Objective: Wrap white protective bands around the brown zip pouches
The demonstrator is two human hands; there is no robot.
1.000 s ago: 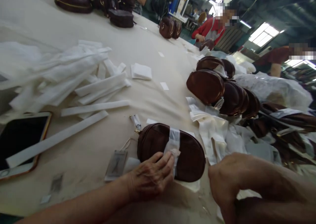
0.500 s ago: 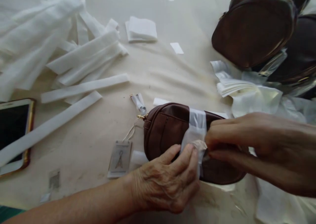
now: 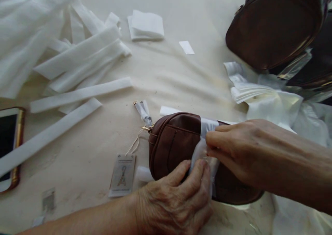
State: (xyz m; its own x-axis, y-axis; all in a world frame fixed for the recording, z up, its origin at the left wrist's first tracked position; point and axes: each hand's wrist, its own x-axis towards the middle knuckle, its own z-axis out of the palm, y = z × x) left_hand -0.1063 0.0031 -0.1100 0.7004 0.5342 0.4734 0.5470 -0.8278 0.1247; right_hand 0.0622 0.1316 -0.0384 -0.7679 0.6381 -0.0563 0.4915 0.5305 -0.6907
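A small brown leather-look bag [image 3: 173, 148] lies on the table with a translucent white wrapping strip [image 3: 209, 126] around its middle. My left hand [image 3: 178, 193] bears on the strip and the bag's lower front, its bent fingers gripping the wrap. Thumb and fingers of my right hand [image 3: 241, 148] pinch together over the same strip; the exact bit between the fingertips is hidden. From the bag's left end a metal clasp [image 3: 147, 128] sticks out, with a wrapped zip pull [image 3: 143, 112] beside it. A printed hang tag [image 3: 122, 174] rests on the table, tied by a thin cord.
Loose white strips [image 3: 83, 52] are heaped at the upper left, one crossing a phone [image 3: 7, 138]. A folded white sheet [image 3: 147, 25] and a small white label [image 3: 186, 47] lie farther back. More brown bags [image 3: 275, 27] and crumpled white wrapping [image 3: 275, 105] occupy the right.
My right hand has moved slightly left, its fingertips now over the strip where a pale crumpled piece showed earlier. My left hand stays on the wrap. The view has shifted a little.
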